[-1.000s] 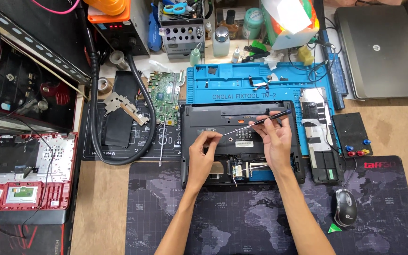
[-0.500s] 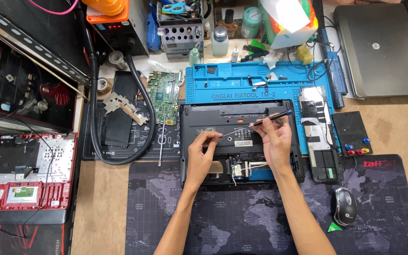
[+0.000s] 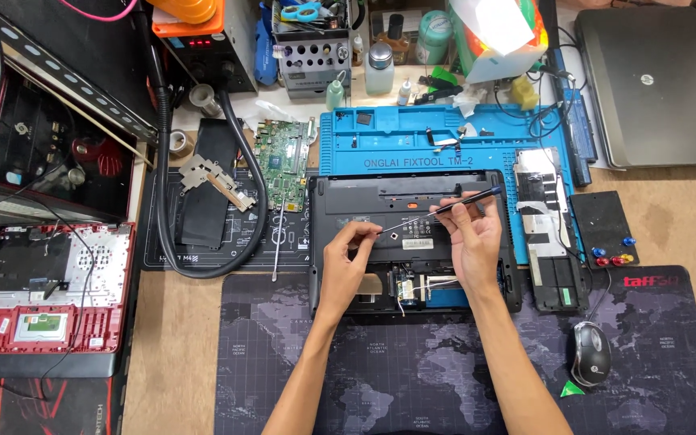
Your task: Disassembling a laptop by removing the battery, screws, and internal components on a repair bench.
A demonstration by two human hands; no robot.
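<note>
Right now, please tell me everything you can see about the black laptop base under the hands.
The laptop base is black, plastic-looking, and lies bottom side up, flat, half on the blue mat and half on the dark desk mat. A cover near its front is off, showing a circuit part and thin wires. The left hand rests on it; the right hand holds a thin screwdriver slanted low over its middle.

A wooden workbench point(image 3: 670, 234) carries it all. At centre a blue repair mat point(image 3: 445, 149) and an opened black laptop base point(image 3: 412, 242); at six o'clock a dark world-map desk mat point(image 3: 412, 387) with a mouse point(image 3: 590, 353); at two o'clock a closed grey laptop point(image 3: 654, 80); at nine o'clock a red laptop shell point(image 3: 42, 290)
</note>
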